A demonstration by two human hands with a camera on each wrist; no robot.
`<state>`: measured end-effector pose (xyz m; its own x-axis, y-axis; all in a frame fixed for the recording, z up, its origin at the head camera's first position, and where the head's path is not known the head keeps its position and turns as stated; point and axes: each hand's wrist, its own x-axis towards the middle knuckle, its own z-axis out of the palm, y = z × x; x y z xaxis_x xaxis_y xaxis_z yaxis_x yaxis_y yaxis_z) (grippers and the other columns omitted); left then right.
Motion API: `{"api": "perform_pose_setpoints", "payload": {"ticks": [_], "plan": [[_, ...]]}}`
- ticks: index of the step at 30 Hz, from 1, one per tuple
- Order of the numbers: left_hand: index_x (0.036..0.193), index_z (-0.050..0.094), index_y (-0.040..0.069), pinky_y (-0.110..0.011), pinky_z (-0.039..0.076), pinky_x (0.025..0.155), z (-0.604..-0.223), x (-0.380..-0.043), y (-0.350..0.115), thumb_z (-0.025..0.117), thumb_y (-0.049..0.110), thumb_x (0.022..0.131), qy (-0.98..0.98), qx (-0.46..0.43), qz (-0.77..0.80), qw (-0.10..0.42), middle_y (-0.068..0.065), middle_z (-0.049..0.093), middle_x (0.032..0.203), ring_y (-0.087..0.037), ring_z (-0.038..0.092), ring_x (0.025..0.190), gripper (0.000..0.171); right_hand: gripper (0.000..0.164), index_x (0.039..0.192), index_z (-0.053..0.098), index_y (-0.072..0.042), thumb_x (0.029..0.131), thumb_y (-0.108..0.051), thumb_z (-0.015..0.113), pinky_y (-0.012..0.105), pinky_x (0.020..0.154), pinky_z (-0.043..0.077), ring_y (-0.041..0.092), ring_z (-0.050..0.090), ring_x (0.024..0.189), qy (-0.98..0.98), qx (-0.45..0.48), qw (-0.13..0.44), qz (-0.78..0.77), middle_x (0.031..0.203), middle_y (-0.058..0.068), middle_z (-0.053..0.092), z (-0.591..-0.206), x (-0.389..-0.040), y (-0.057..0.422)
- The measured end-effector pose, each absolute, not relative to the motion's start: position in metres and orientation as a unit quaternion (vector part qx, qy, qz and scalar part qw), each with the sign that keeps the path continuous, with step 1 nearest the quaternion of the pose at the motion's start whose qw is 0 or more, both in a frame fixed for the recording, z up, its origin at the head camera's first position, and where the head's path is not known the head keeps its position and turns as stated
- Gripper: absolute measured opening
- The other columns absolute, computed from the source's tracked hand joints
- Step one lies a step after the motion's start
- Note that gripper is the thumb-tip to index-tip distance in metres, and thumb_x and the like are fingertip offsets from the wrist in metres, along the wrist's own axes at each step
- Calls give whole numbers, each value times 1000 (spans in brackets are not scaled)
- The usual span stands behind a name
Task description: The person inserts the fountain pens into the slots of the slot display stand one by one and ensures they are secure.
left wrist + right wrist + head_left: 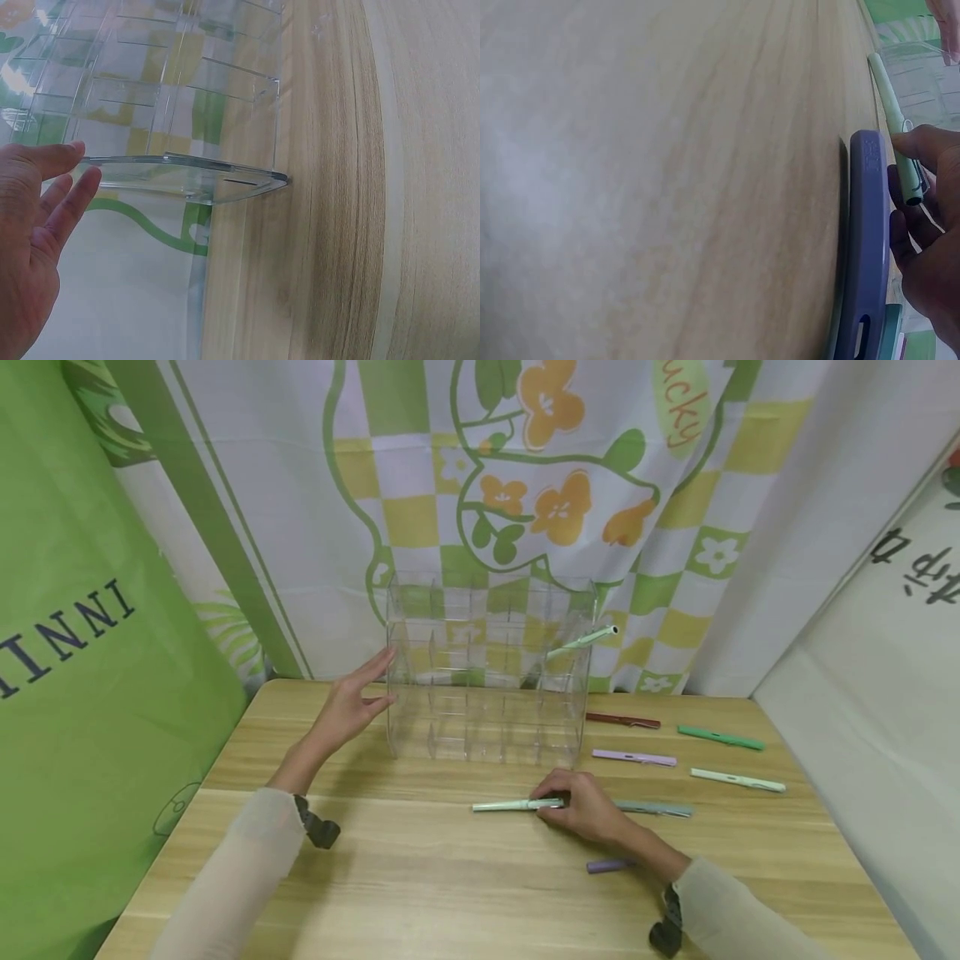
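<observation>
A clear acrylic rack (487, 752) with many small compartments stands upright at the back of the table. My left hand (348, 706) is at its left side, fairly straight fingers touching the side panel (187, 176). A mint-green pen (502, 806) is pinched between the thumb and fingers of my right hand (581, 806), its length pointing left just in front of the rack. The pen's clip and dark open end (913, 199) show in the right wrist view. Another light green pen (585, 642) sits slanted in a right-hand compartment, its end sticking out.
On the table's right lie a dark red pen (626, 721), a green pen (720, 737), a lilac pen (633, 758), a pale mint pen (738, 779) and a teal pen (656, 808). A purple pen (868, 247) is partly under my right wrist. A patterned curtain (315, 527) hangs behind.
</observation>
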<state>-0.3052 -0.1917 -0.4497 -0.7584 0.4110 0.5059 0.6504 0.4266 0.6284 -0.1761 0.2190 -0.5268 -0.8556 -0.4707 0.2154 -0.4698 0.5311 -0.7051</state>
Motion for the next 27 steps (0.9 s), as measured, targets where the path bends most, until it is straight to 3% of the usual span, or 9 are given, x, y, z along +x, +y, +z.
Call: {"api": "perform_pose_setpoints", "payload": {"ticks": [18,27], "plan": [[158,44,-1,-34,66,88,-447,-303,-190,77,-18,86,-830,-318,-438,135,-21,37,166,-48,58,135,81,20,101,83,-10,84,0,88,38,89,68,21,72,99,856,-240,-28,-457,103,-2,76,-515,-170,216],[159,44,1,-34,67,87,-447,-303,-191,77,-17,87,-836,-314,-431,134,-20,37,167,-47,56,137,81,22,101,82,-6,84,8,85,39,97,66,27,71,101,843,-239,-44,-480,106,5,75,-506,-171,211]]}}
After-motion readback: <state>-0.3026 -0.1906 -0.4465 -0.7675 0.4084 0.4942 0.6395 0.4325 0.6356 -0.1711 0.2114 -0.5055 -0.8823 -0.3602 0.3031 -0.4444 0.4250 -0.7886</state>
